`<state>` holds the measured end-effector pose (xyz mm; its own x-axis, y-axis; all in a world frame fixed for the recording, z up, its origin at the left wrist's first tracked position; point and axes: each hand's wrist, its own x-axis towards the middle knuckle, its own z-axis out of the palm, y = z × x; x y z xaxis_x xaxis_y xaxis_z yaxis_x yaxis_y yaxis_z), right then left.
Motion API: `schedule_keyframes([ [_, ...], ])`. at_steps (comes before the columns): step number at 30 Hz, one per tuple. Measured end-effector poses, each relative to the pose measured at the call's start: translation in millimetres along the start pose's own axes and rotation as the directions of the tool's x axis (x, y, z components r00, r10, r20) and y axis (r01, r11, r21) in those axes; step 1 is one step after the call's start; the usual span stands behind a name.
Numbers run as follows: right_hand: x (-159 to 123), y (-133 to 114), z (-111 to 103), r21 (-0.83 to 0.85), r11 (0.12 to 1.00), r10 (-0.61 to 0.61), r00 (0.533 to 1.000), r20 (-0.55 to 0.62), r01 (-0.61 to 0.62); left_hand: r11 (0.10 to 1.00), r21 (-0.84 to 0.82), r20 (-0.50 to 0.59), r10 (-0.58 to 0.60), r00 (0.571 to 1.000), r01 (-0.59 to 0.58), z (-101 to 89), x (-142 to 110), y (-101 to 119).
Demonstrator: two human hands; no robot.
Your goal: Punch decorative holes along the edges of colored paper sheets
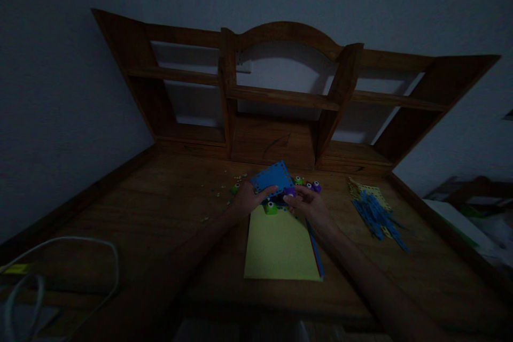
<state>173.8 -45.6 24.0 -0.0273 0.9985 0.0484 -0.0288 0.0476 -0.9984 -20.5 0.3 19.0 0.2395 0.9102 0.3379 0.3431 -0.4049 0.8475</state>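
My left hand (247,197) grips the near left edge of a blue card (272,176) whose border is punched with small holes. My right hand (306,200) is closed on a small purple paper punch (289,191) at the card's right corner. A green paper punch (271,207) lies just below the card, on the top edge of a yellow sheet (278,246) that rests flat on the wooden desk (160,224). Other small punches, green (298,180) and purple (316,187), sit behind my right hand.
A pile of blue paper strips (377,216) over a yellow punched sheet (366,189) lies to the right. Paper bits (224,189) are scattered to the left. A wooden shelf unit (280,96) rises at the back. A white cable (72,256) loops at the near left.
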Motion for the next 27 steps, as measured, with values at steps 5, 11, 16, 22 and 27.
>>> schedule_keyframes([
  [5,0,0,0,-0.016,1.0,0.004,1.0,0.015,-0.003,1.0,0.016,-0.006,0.019,1.0,-0.019,1.3,-1,0],
  [11,0,0,-1,-0.034,0.999,-0.014,0.999,0.029,0.015,0.998,0.027,-0.013,0.054,0.998,-0.054,2.6,-1,0],
  [16,0,0,-1,-0.023,1.0,-0.001,1.0,0.031,0.002,0.998,0.026,0.008,0.06,0.998,-0.06,3.3,-1,-4],
  [22,-3,-6,2,0.011,1.0,0.017,0.999,0.032,-0.017,0.999,-0.005,0.015,0.047,0.999,-0.047,2.7,-1,-2],
  [27,-8,-10,2,0.064,0.997,0.033,0.999,0.001,-0.033,0.998,0.02,0.061,0.063,0.996,-0.064,1.8,-3,0],
])
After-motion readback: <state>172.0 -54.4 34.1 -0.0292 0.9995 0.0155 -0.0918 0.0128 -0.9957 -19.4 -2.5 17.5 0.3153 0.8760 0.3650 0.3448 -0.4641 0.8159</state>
